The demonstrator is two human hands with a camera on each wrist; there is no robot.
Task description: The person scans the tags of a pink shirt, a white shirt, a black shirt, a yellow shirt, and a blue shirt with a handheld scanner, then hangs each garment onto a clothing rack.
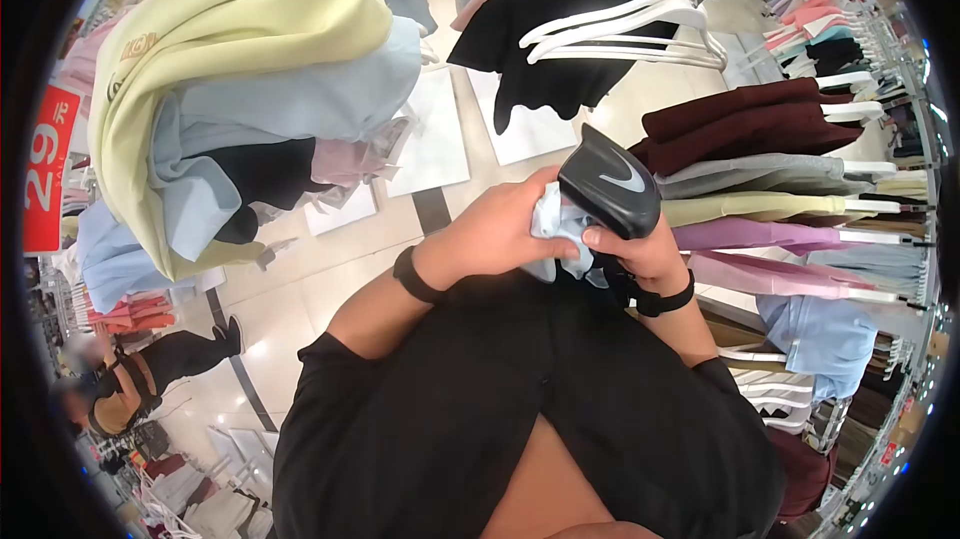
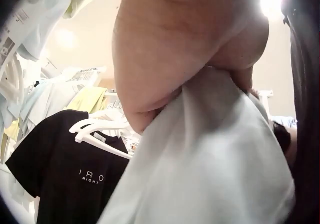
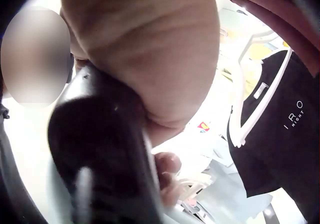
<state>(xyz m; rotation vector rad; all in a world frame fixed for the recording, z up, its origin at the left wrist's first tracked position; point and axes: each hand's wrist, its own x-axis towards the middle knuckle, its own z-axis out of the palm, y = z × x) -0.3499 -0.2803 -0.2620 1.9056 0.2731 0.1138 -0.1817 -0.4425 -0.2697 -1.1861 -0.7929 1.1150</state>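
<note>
In the head view, my left hand (image 1: 497,229) grips a bunched pale blue garment (image 1: 568,227) in front of my chest. The same light cloth (image 2: 210,149) hangs in folds from the left fingers in the left wrist view. My right hand (image 1: 650,254) holds a black barcode scanner (image 1: 610,184) with a light curved mark on its top. The scanner overlaps the cloth, and the right thumb lies at the garment's edge. Close up, the dark scanner body (image 3: 100,144) fills the lower left of the right wrist view, below the right hand (image 3: 145,54).
A black T-shirt (image 1: 570,29) and white hangers (image 1: 625,29) are ahead. Folded-over yellow (image 1: 260,14) and blue clothes hang at left, near a red price sign (image 1: 50,169). Maroon (image 1: 750,124), yellow and pink garments line the right rack. Another person (image 1: 130,379) is at lower left.
</note>
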